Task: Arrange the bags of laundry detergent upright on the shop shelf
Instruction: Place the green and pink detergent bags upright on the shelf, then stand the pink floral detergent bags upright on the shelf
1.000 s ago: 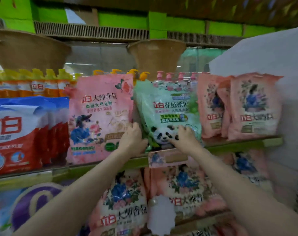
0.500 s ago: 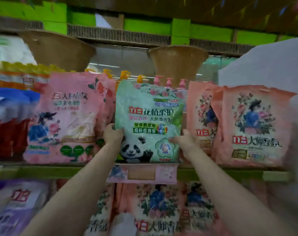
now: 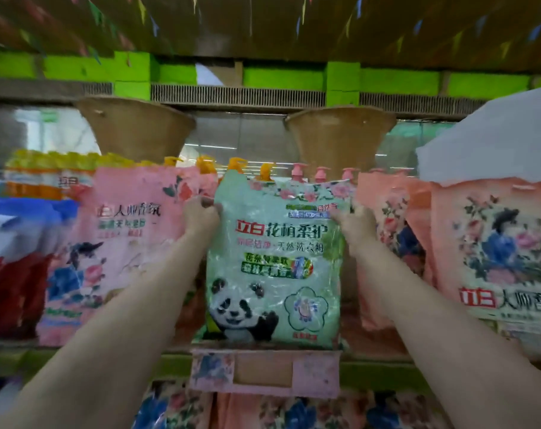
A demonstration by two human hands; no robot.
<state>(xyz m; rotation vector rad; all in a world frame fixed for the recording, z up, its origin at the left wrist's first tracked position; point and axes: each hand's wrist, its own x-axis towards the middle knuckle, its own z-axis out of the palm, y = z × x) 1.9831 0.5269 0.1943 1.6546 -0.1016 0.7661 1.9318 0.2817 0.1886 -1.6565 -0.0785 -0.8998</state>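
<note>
In the head view, the left hand and right hand are pinching the top corners of the green bag, which is standing upright at the shelf edge, squeezed between the pink bag and orange bags.

Dim, soft light; motion blur and wide-angle edge distortion.
</note>
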